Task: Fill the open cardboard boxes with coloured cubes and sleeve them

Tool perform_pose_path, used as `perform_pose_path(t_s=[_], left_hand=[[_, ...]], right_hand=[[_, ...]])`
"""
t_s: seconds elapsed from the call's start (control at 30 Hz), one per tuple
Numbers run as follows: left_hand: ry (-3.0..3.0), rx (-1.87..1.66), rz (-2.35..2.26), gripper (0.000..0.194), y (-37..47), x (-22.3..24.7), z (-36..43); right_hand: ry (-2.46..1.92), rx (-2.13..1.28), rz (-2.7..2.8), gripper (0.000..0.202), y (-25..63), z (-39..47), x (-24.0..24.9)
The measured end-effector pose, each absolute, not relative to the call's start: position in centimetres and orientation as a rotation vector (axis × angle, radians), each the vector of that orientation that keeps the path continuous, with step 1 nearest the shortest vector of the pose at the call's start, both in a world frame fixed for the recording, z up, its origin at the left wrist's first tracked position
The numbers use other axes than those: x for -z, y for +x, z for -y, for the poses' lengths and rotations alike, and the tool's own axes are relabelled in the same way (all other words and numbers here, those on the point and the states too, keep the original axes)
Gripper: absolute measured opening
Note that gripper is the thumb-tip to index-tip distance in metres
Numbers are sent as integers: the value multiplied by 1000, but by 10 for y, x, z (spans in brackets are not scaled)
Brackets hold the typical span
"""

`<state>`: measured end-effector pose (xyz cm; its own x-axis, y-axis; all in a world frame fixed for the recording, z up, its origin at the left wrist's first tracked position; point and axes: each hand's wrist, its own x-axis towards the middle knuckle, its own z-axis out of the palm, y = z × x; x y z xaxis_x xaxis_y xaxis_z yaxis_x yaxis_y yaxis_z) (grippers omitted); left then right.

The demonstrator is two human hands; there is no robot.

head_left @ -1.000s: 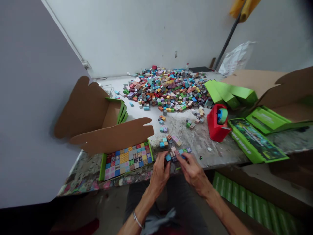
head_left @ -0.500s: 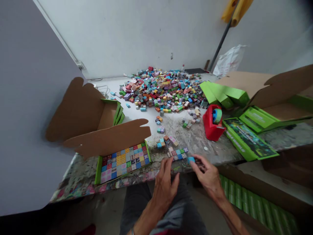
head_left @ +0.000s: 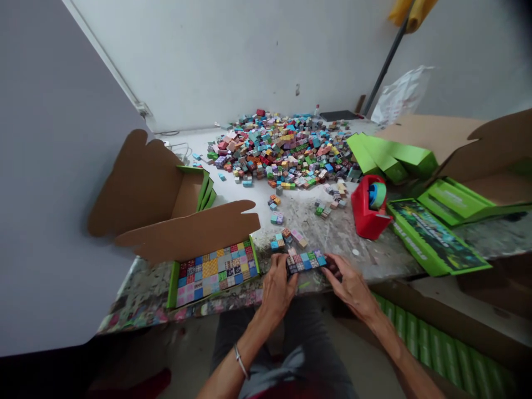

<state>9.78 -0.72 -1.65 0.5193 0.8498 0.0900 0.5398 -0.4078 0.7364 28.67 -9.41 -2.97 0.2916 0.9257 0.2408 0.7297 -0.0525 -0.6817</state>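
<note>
A short double row of small patterned cubes (head_left: 306, 261) lies at the table's front edge, between my two hands. My left hand (head_left: 278, 284) is closed on the row's left end, thumb in front and fingers behind. At the right end, my right hand (head_left: 348, 282) grips the row with thumb and fingertips. Just behind are a few loose cubes (head_left: 278, 241) in blue, orange and pink. To the left, an open green box (head_left: 172, 285) holds cubes packed in rows, its brown cardboard lid raised behind them.
A large heap of cubes (head_left: 286, 147) covers the table's back. On the right stand a red tape dispenser (head_left: 366, 213), a green printed box (head_left: 436, 235) and further green boxes (head_left: 386, 158). Below right, a carton holds several green boxes (head_left: 432, 338). Another open box (head_left: 141, 183) stands left.
My right hand has brought a blue cube against the row's right end. My left hand has closed on the left end. The view has shifted slightly.
</note>
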Motion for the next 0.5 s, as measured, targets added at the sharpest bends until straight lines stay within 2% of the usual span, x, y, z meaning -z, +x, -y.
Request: perform_pose_path(t_s=[0.1, 0.23, 0.33, 0.4, 0.5], left_hand=[[2094, -583, -1123, 40, 99, 12, 5], [2080, -613, -1178, 48, 102, 8, 7], [2156, -638, -1194, 52, 102, 11, 12], [2247, -596, -1171, 48, 100, 15, 15], [2358, -510, -1144, 39, 97, 21, 18]], right_hand=[[-1808, -202, 1605, 42, 295, 87, 22], [-1701, -224, 1810, 33, 286, 57, 4], [-1609, -278, 2034, 44, 273, 30, -5], [-1550, -294, 2187, 53, 269, 17, -7], [-1444, -392, 2333, 48, 274, 7, -6]])
